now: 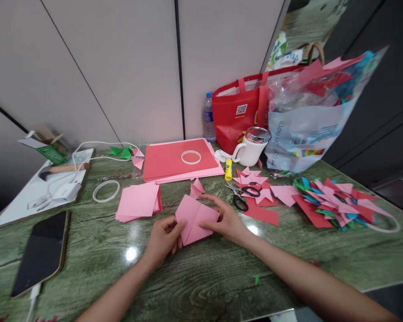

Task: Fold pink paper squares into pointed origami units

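A partly folded pink paper square (195, 219) lies on the green table (204, 281) in front of me. My left hand (163, 239) pinches its lower left corner, fingers curled over the edge. Over the sheet's right side my right hand (225, 219) rests with fingers stretched flat, pressing it down. A small folded pink piece (196, 188) sits just behind the sheet.
A stack of pink squares (138, 202) lies left of the sheet, red and pink sheets (174, 162) with a tape ring (191, 157) behind. Scissors (242, 197), glue stick (228, 169), mug (251, 147), folded stars (332, 203), bags (309, 116) sit right. Phone (42, 252) left.
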{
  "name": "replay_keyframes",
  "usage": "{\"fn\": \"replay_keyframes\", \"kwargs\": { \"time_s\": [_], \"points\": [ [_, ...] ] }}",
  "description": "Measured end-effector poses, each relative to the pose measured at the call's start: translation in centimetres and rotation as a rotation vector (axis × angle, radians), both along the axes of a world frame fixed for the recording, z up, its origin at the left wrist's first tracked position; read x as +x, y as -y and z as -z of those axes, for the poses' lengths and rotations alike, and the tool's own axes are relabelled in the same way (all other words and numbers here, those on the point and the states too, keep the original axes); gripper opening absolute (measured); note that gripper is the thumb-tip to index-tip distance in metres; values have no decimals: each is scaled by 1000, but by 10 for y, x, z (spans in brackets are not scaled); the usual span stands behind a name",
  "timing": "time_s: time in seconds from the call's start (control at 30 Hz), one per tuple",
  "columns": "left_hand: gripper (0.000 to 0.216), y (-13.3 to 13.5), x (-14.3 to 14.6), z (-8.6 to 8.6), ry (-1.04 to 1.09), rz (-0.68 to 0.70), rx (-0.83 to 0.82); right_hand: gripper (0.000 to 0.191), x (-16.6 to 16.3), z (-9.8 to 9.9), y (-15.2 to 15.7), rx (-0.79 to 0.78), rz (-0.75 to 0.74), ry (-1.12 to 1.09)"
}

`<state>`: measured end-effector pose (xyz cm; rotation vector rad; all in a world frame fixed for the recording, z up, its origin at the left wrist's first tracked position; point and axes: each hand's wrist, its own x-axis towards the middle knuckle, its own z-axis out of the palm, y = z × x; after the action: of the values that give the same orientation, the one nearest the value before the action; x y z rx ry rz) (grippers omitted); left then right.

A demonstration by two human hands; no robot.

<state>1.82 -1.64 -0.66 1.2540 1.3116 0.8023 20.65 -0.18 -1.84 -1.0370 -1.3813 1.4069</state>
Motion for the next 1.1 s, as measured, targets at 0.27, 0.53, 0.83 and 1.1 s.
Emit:
{"fn": "replay_keyframes", "kwargs": {
  "time_s": [0.27,0.53,0.83,1.1],
  "points": [
    [35,0,-1,7,16,-92,58,74,0,5,0,-74,-39,-116],
    [43,-1,-1,1,-55,7,86,62,-2,6,2,-27,-44,-131],
    [31,-1,0,-1,80,58,80,49,-3,5,4,62,46,-114],
    [33,0,1,-4,97,63,52,27,0,9,5,195,31,93]
  ]
}}
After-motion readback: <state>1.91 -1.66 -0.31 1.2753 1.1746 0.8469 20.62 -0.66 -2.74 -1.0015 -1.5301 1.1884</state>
